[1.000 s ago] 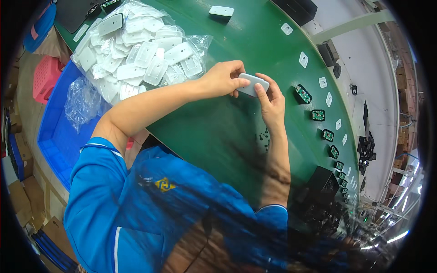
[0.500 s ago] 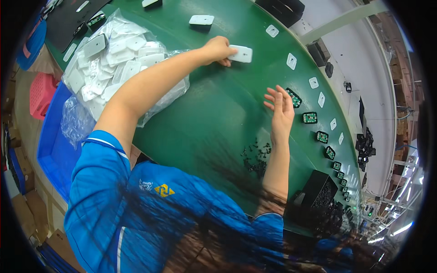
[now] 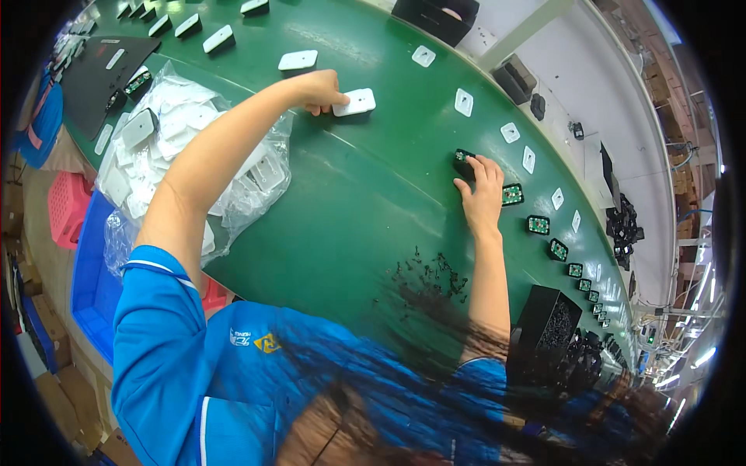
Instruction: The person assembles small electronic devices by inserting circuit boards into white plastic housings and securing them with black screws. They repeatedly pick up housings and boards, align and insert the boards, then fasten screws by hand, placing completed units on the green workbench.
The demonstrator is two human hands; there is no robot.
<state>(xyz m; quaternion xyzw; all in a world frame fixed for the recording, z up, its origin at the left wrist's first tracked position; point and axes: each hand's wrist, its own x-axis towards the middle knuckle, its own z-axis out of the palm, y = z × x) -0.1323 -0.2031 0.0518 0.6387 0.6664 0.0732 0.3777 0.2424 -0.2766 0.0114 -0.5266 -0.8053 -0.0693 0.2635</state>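
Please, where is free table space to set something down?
Free: green tabletop between the plastic bag of white covers and the right hand, beyond the small black parts. Crowded: the tabletop's right edge, with open circuit-board housings and white plates.

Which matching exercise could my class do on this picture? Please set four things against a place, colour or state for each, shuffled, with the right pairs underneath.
Column one
1. Left hand
2. Right hand
3. Heap of white covers
4. Large tub beside the table

Column two
A. Fingers on an open black case
B. Blue
C. Touching a white-topped case
D. Partly wrapped in clear plastic

Right pairs: 1-C, 2-A, 3-D, 4-B.
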